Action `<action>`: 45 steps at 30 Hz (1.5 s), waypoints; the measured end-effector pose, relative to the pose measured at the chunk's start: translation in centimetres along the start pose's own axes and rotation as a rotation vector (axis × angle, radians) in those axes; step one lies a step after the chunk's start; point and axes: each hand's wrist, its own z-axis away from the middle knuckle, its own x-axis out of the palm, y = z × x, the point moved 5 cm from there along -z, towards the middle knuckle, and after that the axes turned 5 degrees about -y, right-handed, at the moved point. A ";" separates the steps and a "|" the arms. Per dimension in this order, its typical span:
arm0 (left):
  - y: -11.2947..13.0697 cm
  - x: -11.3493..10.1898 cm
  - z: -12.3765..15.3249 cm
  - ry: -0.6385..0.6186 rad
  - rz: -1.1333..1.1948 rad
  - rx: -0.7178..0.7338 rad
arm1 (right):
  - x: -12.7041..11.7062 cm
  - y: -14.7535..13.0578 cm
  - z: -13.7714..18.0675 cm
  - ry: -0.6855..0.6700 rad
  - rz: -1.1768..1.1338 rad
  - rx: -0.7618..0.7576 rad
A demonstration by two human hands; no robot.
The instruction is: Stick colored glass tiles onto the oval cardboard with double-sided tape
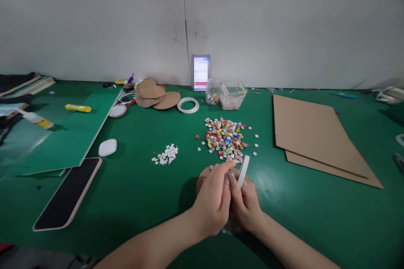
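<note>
My left hand (212,201) and my right hand (246,204) meet low in the middle of the view, over a round brown cardboard disc (202,176) on the green table. My right hand grips a white roll of tape (243,170), held on edge. My left hand pinches at the roll's lower rim with thumb and forefinger; what it pinches is too small to make out. Just beyond the hands lies a heap of small coloured mosaic tiles (224,138). A smaller heap of white paper scraps (166,154) lies to the left.
A black phone in a pink case (67,193) and a white pebble-shaped case (107,147) lie at left, beside a green board (67,136). Brown cardboard sheets (312,136) lie at right. Cardboard discs (156,94), another tape roll (188,105), clear tubs (232,93) and a standing phone (200,72) line the back.
</note>
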 end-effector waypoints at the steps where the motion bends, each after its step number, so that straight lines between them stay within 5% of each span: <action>1: 0.0 0.0 0.0 -0.005 0.006 -0.005 | 0.0 0.1 0.0 -0.011 0.014 -0.003; 10: -0.4 -0.4 -0.2 0.009 0.010 -0.033 | 0.0 -0.5 -0.3 -0.087 0.118 -0.100; 19: -0.6 -0.5 -0.2 0.048 0.125 -0.165 | -0.4 0.1 -0.3 -0.054 0.087 -0.038; 37: -1.2 -0.2 0.0 0.038 0.152 -0.170 | -0.2 -0.8 -0.5 -0.091 0.234 -0.213; 45: -0.9 -0.6 -0.3 0.050 0.246 -0.237 | -0.4 -0.4 -0.4 -0.089 0.113 -0.146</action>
